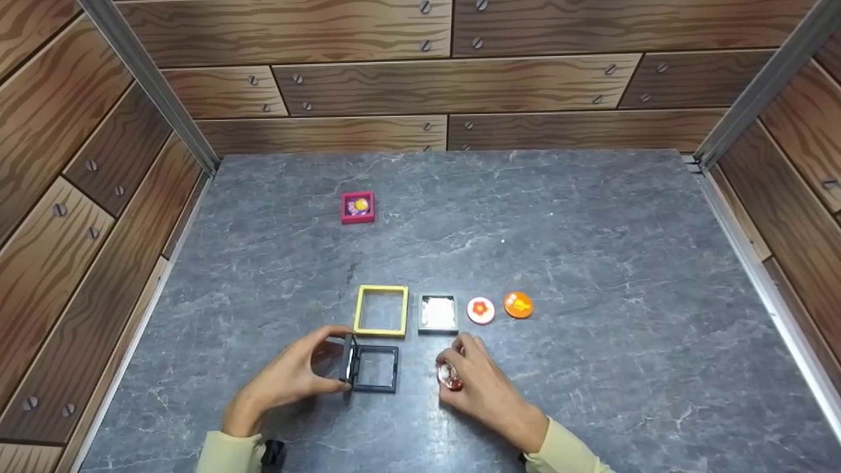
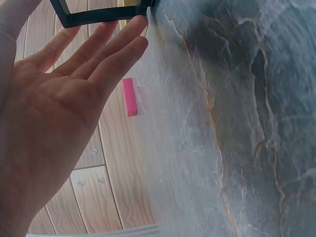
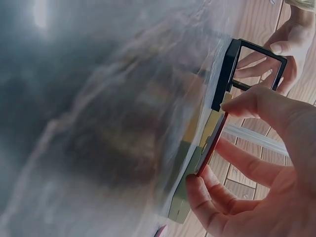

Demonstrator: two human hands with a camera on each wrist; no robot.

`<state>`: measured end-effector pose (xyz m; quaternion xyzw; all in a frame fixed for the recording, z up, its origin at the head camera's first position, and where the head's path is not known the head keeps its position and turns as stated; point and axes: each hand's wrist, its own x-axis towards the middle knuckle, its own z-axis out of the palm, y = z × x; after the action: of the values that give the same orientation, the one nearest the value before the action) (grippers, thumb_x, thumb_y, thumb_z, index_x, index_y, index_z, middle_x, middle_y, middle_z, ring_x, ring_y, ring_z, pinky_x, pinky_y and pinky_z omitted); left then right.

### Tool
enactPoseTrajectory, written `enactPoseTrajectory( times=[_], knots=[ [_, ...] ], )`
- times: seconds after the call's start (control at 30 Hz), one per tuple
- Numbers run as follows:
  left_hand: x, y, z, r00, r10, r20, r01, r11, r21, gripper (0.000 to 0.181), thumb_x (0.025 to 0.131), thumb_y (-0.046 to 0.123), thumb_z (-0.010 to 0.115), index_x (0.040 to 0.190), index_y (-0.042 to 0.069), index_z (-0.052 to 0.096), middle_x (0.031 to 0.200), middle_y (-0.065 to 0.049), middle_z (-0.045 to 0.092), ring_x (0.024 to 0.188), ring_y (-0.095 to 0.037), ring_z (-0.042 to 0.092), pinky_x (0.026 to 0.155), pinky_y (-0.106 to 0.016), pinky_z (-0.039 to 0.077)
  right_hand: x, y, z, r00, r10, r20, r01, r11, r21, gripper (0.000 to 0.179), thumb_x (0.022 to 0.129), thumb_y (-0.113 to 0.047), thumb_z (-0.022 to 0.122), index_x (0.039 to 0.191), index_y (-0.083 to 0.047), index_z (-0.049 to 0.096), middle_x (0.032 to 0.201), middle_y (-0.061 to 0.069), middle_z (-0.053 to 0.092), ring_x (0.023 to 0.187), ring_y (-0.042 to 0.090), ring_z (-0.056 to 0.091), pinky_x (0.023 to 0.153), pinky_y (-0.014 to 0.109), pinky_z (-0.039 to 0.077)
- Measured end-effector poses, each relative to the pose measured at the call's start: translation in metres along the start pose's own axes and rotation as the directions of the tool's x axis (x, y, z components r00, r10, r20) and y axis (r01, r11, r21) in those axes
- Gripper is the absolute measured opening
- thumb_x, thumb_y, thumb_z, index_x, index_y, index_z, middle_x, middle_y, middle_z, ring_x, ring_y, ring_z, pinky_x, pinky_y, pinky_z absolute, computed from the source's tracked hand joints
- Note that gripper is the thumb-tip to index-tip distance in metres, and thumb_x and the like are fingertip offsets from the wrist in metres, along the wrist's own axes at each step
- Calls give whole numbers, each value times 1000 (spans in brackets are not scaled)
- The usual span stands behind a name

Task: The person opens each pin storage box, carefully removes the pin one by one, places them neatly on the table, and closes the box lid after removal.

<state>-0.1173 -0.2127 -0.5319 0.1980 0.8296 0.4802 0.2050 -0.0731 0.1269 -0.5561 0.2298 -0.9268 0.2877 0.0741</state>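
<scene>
My left hand (image 1: 286, 374) grips the raised half of a dark hinged square frame (image 1: 395, 369) by its edges, thumb at the near side and fingers at the far side. The frame's other half lies flat on the table, opened to the right. In the left wrist view, the fingertips meet the raised half's bar (image 2: 98, 17). Between thumb and fingers, my right hand (image 1: 486, 391) pinches a round red-and-white disc (image 1: 449, 376) by its rim. The right wrist view shows this disc (image 3: 212, 148) edge-on, partly covered by fingertips.
Beyond the hands lie a yellow square frame (image 1: 405, 312), a grey-green square frame (image 1: 438, 332) with a bright middle, a white disc with a red flower (image 1: 481, 310) and an orange disc (image 1: 518, 305). Farther back sits a pink square frame (image 1: 358, 221) with a picture. Wood-patterned walls (image 1: 368, 85) border the table.
</scene>
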Motion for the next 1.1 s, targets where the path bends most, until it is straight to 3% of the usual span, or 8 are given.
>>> enactPoseTrajectory(
  times=[0.43, 0.77, 1.1],
  knots=[
    [0, 0, 0, 1000, 5, 22, -4, 999, -40, 81, 79, 15, 92, 149, 8, 51, 146, -19, 63, 135, -36, 64, 120, -54, 49, -6, 10, -10, 998, 44, -39, -45, 999, -25, 33, 69, -5, 83, 100, -9, 73, 101, 1, 55, 94, 13, 47, 77, 28, 54],
    [0, 0, 1, 1000, 2, 28, 0, 997, -81, 81, 80, 15, 92, 149, 7, 51, 152, -20, 58, 139, -41, 60, 120, -52, 48, -10, 18, -14, 995, 22, -98, -25, 999, -29, 33, 66, -2, 82, 97, -10, 71, 97, -1, 52, 91, 12, 44, 72, 26, 49],
    [-1, 0, 1, 1000, 16, 24, -14, 996, -86, 80, 80, 11, 91, 148, 5, 51, 151, -21, 58, 141, -43, 58, 121, -50, 47, -15, 26, -24, 994, 94, -52, -95, 995, -23, 32, 67, 0, 81, 96, -8, 70, 96, 0, 51, 90, 13, 42, 73, 28, 48]
  ],
)
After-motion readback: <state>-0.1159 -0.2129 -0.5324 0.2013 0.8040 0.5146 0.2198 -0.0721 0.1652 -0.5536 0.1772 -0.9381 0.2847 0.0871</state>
